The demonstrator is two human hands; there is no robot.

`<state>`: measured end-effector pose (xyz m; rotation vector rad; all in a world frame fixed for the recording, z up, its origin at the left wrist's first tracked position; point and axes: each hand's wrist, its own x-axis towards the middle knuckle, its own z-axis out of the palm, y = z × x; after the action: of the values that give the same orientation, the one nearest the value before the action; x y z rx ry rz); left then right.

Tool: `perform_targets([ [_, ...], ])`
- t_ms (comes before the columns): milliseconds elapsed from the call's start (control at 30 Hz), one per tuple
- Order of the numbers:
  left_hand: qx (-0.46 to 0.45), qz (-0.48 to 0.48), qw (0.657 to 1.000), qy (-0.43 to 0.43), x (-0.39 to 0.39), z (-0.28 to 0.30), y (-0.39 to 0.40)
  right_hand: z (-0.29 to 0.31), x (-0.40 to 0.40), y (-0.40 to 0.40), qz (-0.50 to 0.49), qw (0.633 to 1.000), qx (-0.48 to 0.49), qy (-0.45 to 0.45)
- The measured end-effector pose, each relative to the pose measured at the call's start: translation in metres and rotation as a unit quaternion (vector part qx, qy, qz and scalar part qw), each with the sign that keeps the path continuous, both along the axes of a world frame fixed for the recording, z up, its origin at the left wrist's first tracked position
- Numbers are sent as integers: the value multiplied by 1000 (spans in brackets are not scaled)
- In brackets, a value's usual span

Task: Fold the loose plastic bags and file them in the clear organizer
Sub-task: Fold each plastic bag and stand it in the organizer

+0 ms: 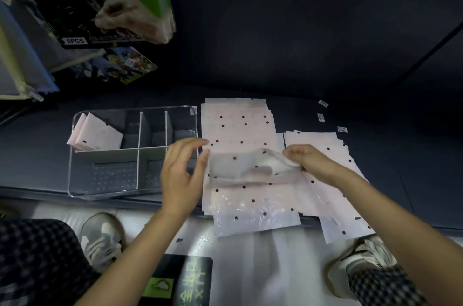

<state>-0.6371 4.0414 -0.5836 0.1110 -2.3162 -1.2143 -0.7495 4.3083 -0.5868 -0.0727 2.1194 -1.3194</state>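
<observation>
Head view: readable print is "5PCS" on a dark package [75,41] at 10 o'clock. Thin, translucent pale-pink plastic bags [238,127] with dark dots lie stacked at centre on a dark surface [325,55]; folded ones stand in the clear organizer [132,152] at 9 o'clock. Right hand [304,159] pinches one lifted bag [250,166]; left hand [180,175] is spread, touching its edge.

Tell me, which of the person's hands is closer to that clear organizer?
Left. The left hand hovers right at the clear organizer, over its right end; the right hand is farther right, pinching a plastic bag.
</observation>
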Motion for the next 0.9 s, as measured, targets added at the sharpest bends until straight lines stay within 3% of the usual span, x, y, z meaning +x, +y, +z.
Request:
perform_targets([
  [100,-51,-56,997,25,-3,-1,22,-13,-30,-9,-73,996,-7,-42],
  [167,-100,-118,988,-12,-2,-14,33,-26,-45,-17,-140,990,-3,-33],
  [267,-207,-201,949,-125,6,-46,41,-41,-51,-25,-230,969,30,79],
  [333,-264,-218,921,-186,11,-67,42,-47,-41,-25,-239,955,55,166],
  [400,-307,-223,897,-227,12,-83,40,-53,-22,-24,-179,950,107,231],
  [533,-373,-245,854,-265,3,-99,38,-65,23,-25,36,928,197,315],
  [700,-426,-293,805,-292,-3,-106,35,-87,59,-41,304,828,313,354],
  [800,-430,-298,800,-296,-1,-108,26,-94,67,-27,333,806,355,338],
  [900,-433,-283,801,-303,7,-110,11,-84,71,1,297,790,368,391],
])
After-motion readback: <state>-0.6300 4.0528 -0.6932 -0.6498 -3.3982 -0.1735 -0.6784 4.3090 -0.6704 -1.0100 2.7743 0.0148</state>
